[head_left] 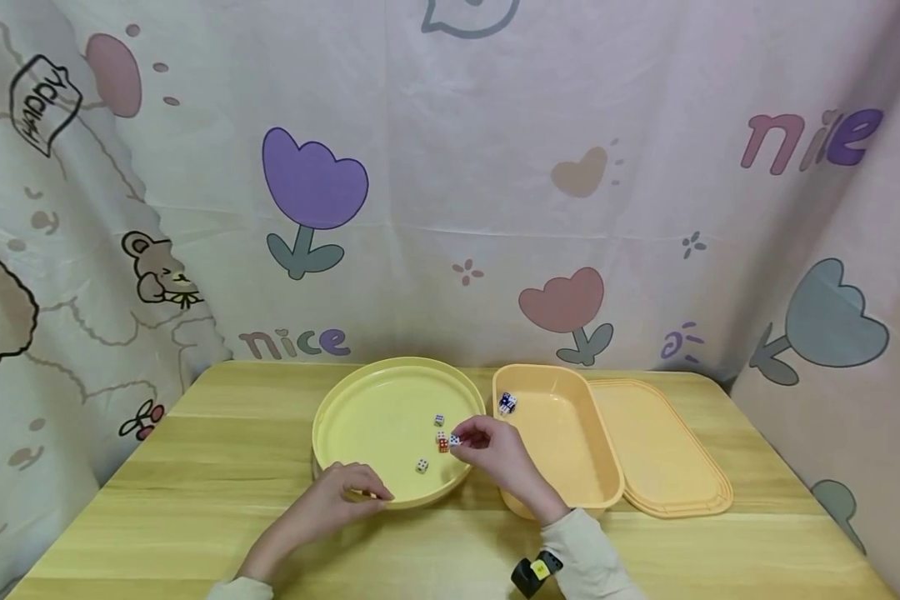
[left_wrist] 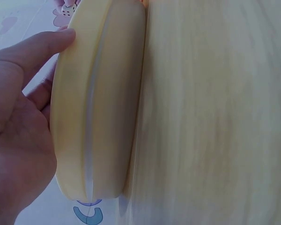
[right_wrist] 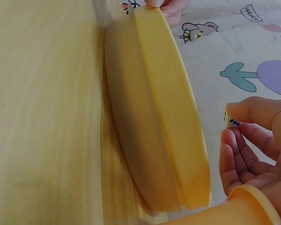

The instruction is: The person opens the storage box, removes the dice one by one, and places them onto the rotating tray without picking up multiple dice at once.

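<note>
My right hand (head_left: pixel 495 450) pinches a white die with dark pips (right_wrist: pixel 232 123) between thumb and fingertips, above the right part of the round yellow tray (head_left: pixel 367 433). A red die (head_left: pixel 443 446) lies on the tray close to the pinched die, beside a white die (head_left: pixel 441 436). Two other white dice sit apart on it, one farther back (head_left: pixel 438 420) and one nearer the front (head_left: pixel 422 466). My left hand (left_wrist: pixel 18 98) holds the tray's front-left rim, thumb at the edge and the other fingers partly hidden behind it.
Right of the tray stands a rectangular orange container (head_left: pixel 562 450), with a small cluster of blue and white dice (head_left: pixel 507 403) at its back-left corner. Its flat orange lid (head_left: pixel 660 450) lies on the wooden table (head_left: pixel 195 467) beyond. A patterned curtain (head_left: pixel 435 192) hangs behind.
</note>
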`<state>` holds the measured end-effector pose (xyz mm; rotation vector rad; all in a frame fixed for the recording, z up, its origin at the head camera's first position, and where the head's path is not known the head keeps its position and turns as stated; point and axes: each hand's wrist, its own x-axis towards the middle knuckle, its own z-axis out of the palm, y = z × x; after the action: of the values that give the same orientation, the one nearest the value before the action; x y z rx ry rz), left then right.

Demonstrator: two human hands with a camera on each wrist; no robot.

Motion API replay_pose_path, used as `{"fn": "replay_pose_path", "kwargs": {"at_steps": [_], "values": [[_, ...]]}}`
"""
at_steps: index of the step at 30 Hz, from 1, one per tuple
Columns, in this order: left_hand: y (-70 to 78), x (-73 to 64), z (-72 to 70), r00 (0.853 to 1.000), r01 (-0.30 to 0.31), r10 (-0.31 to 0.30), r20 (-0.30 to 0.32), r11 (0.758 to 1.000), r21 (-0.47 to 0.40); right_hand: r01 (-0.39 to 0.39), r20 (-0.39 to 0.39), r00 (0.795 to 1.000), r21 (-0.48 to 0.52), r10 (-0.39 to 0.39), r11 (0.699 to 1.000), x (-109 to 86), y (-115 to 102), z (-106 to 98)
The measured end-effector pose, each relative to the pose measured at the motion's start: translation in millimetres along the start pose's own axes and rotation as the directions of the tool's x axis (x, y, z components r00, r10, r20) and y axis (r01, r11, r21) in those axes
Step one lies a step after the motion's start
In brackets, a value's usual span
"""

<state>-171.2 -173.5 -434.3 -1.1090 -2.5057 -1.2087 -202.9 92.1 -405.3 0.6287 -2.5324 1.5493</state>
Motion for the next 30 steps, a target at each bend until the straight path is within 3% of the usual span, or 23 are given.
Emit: {"fn": "replay_pose_path", "kwargs": {"at_steps": [11,30], "values": [[1.9,-0.1,-0.7,0.999,0.037,-0.037,0.012,0.999,0.001,0.010,-0.025,1.000,-0.051,-0.012,0.999,-0.3,-1.3,0.4],[1.4,-0.3,-1.1,0.999,0.037,-0.037,0.017,0.999,-0.009,-0.008,-0.037,0.999,-0.019,0.007,1.000,0.4,0.7,1.0]]}}
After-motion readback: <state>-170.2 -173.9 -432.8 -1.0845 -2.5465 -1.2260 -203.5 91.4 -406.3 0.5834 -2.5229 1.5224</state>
